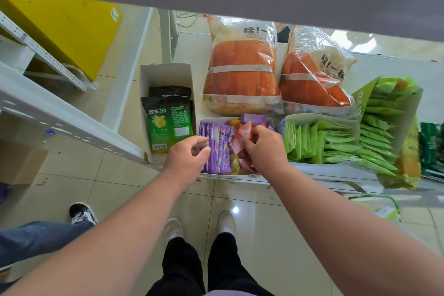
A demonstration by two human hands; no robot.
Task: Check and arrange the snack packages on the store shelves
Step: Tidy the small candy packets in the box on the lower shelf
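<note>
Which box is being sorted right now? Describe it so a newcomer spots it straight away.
Find the two big orange bags at the back of the white shelf. Directly in front of them sits a low white box, where both hands work: left hand, right hand. It alone holds purple packets beside red ones.

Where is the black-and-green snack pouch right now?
Head view, left of centre: the black-and-green pouch stands in a white box, left of the purple packets.
</note>
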